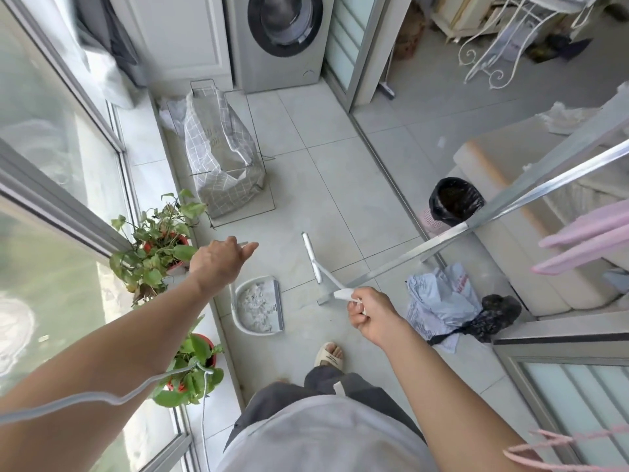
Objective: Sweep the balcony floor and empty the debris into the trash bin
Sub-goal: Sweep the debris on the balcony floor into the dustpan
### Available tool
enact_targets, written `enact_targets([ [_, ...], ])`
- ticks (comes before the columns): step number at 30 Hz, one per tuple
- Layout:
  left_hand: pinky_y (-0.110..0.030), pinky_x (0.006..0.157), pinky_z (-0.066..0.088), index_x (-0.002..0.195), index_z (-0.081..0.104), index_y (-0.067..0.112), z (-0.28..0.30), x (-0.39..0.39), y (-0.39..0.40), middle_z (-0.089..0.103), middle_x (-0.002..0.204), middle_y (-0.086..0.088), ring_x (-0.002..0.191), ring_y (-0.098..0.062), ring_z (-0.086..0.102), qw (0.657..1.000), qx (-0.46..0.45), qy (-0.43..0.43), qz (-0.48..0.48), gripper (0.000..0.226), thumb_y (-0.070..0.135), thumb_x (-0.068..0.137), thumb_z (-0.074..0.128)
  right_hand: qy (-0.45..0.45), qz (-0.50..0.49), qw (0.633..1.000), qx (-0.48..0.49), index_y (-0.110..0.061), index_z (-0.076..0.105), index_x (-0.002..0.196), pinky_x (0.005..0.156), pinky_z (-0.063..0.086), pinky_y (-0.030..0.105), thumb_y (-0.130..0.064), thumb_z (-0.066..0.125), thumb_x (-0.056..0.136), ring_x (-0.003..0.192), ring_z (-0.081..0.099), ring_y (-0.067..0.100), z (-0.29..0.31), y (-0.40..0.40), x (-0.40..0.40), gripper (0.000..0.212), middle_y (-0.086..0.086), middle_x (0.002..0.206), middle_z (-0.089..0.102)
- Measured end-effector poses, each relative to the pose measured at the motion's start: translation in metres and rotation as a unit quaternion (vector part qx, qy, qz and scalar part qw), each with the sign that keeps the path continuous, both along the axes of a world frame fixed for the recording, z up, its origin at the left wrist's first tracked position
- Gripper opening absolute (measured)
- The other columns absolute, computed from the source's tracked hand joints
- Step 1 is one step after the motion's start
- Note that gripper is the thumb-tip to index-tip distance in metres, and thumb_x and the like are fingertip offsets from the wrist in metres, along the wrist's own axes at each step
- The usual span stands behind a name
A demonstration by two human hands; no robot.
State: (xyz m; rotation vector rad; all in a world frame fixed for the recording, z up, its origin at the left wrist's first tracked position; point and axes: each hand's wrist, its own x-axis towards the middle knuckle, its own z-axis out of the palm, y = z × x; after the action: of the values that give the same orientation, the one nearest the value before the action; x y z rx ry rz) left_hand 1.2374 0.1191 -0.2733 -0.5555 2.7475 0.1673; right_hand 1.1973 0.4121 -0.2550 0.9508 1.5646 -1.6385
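The person's grey shirt (326,434) filled the bottom of the view, and one sandalled foot (329,354) stood on the pale floor tiles (340,199) just behind the right hand. That right hand (369,316) was clenched round the white handle of the broom (318,267), whose flat head lay on the tiles just ahead of it. The left hand (221,258) was stretched forward with fingers straight; a thin pale strip showed at its fingertips, and I could not tell whether it gripped that or held nothing. Below that hand and a little toward the person sat the dustpan (258,306), resting flat on the floor with a heap of pale dust and scraps in its tray. Potted plants (160,240) stood on the sill to the outside of the left arm. A crumpled plastic bag (439,301) lay on the floor to the right of the broom hand.

It looked as if the sweeping was largely done and the emptying was next. To do that well, I judged the pan should be lifted level by its handle, kept tipped back so the light fluff stayed in, and carried slowly. The trash bin (454,201), lined with a black bag, stood well beyond the right hand, past the door track. The pan's lip would want to go low inside the liner before tipping. A checked laundry hamper (223,158) and a washing machine (284,39) stood farthest off
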Motion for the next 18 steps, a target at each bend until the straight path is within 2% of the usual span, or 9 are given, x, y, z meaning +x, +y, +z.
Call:
enact_targets([
  [5, -0.040, 0.067, 0.058, 0.105, 0.056, 0.010, -0.002, -0.023, -0.017, 0.066, 0.082, -0.013, 0.072, -0.029, 0.066, 1.000, 0.011, 0.006, 0.016, 0.081, 0.077, 0.087, 0.014, -0.010, 0.024, 1.000, 0.012, 0.000, 0.054, 0.101, 0.032, 0.019, 0.013, 0.004, 0.036, 0.086, 0.034, 0.031, 0.005, -0.015, -0.014, -0.039, 0.023, 0.003, 0.058, 0.038],
  [11, -0.038, 0.058, 0.057, 0.111, 0.049, 0.013, -0.002, -0.052, -0.037, 0.061, 0.070, -0.009, 0.061, -0.025, 0.063, 1.000, -0.001, -0.017, 0.022, 0.075, 0.075, 0.087, 0.015, -0.024, 0.061, 0.996, 0.053, 0.001, 0.054, 0.099, 0.037, 0.019, 0.013, 0.004, 0.035, 0.084, 0.037, 0.030, 0.007, -0.031, -0.019, -0.079, 0.025, 0.004, 0.059, 0.038],
  [18, -0.036, 0.053, 0.056, 0.088, 0.051, 0.013, 0.011, -0.107, -0.059, 0.059, 0.066, -0.007, 0.054, -0.020, 0.059, 0.999, -0.012, 0.033, 0.002, 0.074, 0.078, 0.085, 0.016, -0.052, 0.077, 0.992, 0.090, -0.002, 0.053, 0.077, 0.037, 0.019, 0.012, 0.006, 0.035, 0.086, 0.033, 0.031, 0.007, -0.043, -0.024, -0.111, 0.022, 0.002, 0.045, 0.040],
])
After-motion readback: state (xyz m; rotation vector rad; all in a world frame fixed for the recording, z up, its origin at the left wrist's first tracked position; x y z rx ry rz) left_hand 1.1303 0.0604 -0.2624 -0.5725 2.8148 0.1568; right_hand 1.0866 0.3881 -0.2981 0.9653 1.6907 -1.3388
